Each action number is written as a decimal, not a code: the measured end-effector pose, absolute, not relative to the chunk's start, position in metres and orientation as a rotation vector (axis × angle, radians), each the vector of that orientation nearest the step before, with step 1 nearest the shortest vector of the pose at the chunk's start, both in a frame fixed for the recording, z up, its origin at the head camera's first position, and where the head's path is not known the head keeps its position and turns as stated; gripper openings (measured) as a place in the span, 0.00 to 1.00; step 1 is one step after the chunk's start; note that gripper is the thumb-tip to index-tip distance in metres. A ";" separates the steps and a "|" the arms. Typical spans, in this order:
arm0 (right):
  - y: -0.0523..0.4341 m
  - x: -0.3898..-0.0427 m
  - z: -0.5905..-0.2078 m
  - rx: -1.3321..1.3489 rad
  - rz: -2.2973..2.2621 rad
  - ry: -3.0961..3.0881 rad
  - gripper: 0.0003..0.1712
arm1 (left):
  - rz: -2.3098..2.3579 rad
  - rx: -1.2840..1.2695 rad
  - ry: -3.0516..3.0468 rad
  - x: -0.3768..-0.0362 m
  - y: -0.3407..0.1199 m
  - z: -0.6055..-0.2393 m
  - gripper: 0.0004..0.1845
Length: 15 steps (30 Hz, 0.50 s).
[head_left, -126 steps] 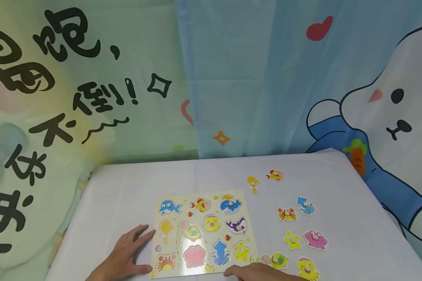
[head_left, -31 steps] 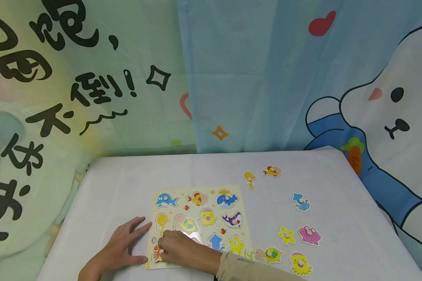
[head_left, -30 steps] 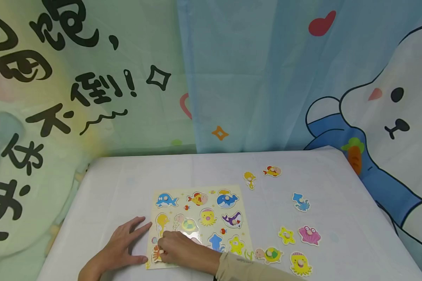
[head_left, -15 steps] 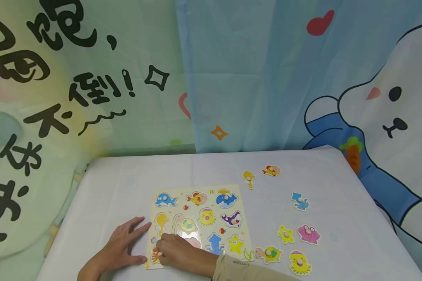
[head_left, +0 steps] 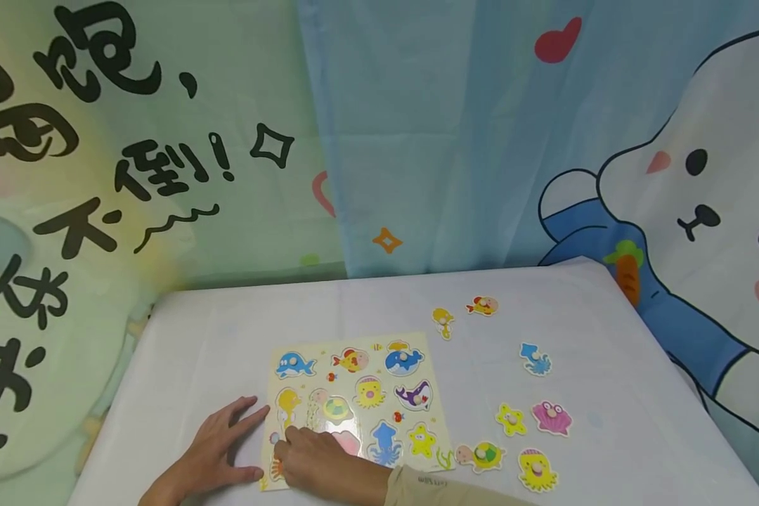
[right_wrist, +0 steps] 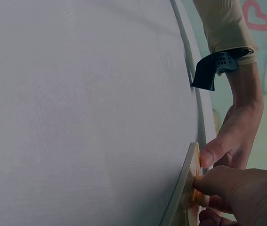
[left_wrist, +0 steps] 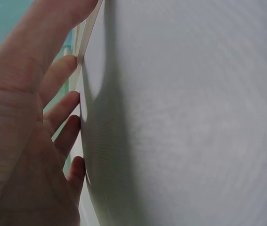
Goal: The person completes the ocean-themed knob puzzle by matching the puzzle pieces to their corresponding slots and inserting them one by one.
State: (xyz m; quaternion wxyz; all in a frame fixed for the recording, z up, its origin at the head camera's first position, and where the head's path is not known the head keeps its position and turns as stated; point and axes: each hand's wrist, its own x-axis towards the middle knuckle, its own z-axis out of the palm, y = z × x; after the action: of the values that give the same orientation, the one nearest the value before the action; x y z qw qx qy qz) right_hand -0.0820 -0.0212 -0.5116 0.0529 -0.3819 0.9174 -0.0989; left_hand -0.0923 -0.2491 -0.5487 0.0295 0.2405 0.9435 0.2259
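A flat yellow puzzle board (head_left: 439, 414) with sea-animal pictures lies on the white table. My left hand (head_left: 205, 450) rests at its left edge, fingers spread and nearly straight; the left wrist view shows those fingertips at the board's rim. Over the board's lower left corner, my right hand (head_left: 319, 460) pinches the orange crab puzzle piece (head_left: 277, 469) at the crab picture. Most of that piece is covered by the fingers. In the right wrist view the thumb and fingers of the right hand (right_wrist: 246, 193) meet close above the board (right_wrist: 182, 188).
Right of the board lie loose pieces: a seahorse (head_left: 443, 323), a fish (head_left: 483, 306), a squid (head_left: 536, 359), a starfish (head_left: 511, 419), a pink shell (head_left: 552, 418), a turtle (head_left: 485, 457) and an octopus (head_left: 537, 471). A printed curtain (head_left: 417, 140) hangs behind the table.
The crab piece has left its place among the loose pieces at the right; my right hand has carried it left to the board's lower left corner. The left hand stays at the edge.
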 end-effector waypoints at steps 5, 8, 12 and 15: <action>-0.020 -0.078 -0.505 -1.121 -0.346 2.715 0.15 | 0.700 0.704 2.892 -0.091 -0.248 -0.546 0.48; -0.014 -0.074 -0.500 -1.141 -0.385 2.659 0.18 | 0.686 0.686 2.887 -0.090 -0.248 -0.545 0.48; 0.000 -0.066 -0.497 -1.235 -0.484 2.517 0.17 | 0.677 0.682 2.888 -0.091 -0.247 -0.547 0.48; 0.010 -0.059 -0.496 -1.302 -0.589 2.415 0.15 | 0.695 0.686 2.888 -0.092 -0.248 -0.548 0.48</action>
State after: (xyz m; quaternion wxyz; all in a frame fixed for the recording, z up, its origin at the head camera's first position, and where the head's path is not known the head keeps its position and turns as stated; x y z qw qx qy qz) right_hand -0.0590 0.0104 -0.4962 0.1667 -0.4575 0.8486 -0.2069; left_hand -0.0917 -0.2476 -0.5476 0.0462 0.2249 0.9463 0.2277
